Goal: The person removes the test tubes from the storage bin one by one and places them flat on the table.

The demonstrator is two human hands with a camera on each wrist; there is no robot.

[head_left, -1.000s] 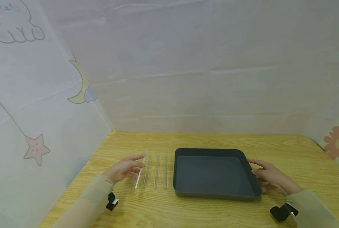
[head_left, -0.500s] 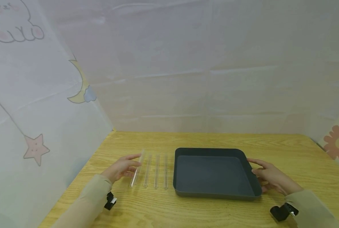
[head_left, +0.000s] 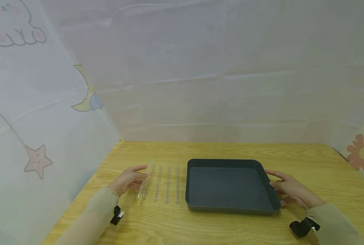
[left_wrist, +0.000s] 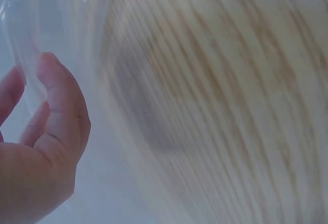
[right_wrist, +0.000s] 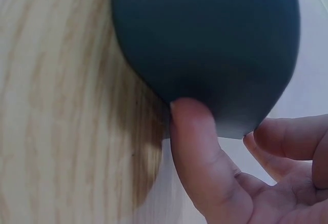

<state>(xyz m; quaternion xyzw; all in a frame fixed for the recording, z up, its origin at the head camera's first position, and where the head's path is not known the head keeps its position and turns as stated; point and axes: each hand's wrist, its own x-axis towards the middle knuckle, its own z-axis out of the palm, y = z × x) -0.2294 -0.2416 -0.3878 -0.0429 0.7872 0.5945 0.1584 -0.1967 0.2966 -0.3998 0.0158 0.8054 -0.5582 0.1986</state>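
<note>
My left hand pinches a clear test tube at the left end of a row of several such tubes. In the left wrist view the tube stands between thumb and fingers, its rounded end pointing up. Another tube lies close beside it, slanted. Further right lie more clear tubes, roughly parallel and apart. At the right side of a dark grey tray, my right hand holds the side wall; the right wrist view has a thumb against the wall and fingers at its other edge.
The wooden table carries the tray and tubes. Printed cloth or paper walls rise behind and at both sides. A small black camera sits on the left wrist, another black camera on the right.
My left hand has drawn back slightly to the left with its test tube. A slanted tube now shows just right of the held one. My right hand and the tray stay put.
</note>
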